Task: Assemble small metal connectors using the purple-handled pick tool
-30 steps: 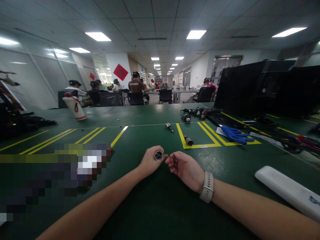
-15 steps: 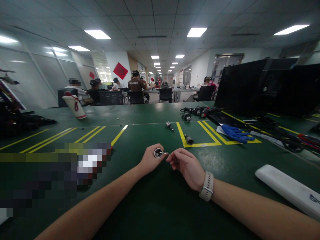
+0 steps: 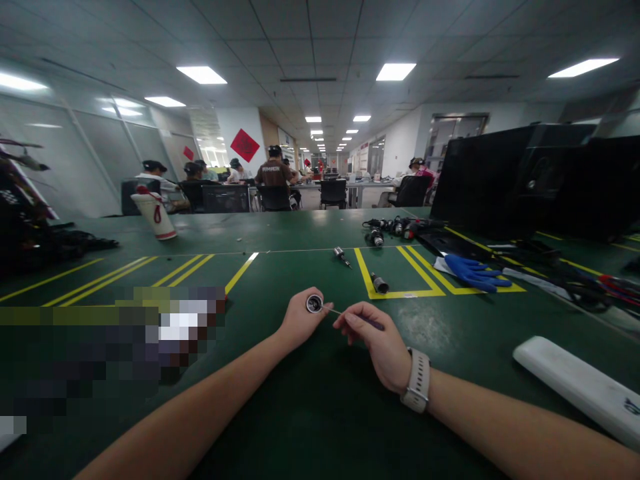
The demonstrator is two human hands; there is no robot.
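Near the middle of the green table, my left hand [image 3: 299, 320] is closed around a round metal connector [image 3: 314, 305], its open end facing up toward me. My right hand [image 3: 377, 340] pinches a thin screwdriver [image 3: 335, 310]. Its dark handle lies against the fingers, and the slim shaft points left at the connector's rim; whether the tip touches is too small to tell. Beyond the hands lie a small metal plug piece [image 3: 342, 257] with a narrow tip and a cylindrical metal shell [image 3: 380, 284] inside a yellow-taped outline.
Cabled connectors [image 3: 376, 237] lie at the back. A blue glove [image 3: 473, 273] and black equipment [image 3: 495, 173] stand to the right, with a long white case [image 3: 570, 380] nearer. A white cup [image 3: 156, 215] stands far left. Several people sit at desks beyond.
The screwdriver has drawn back from the connector's opening toward its right rim, and its handle now shows. My right hand has tilted slightly; the view has shifted a little.
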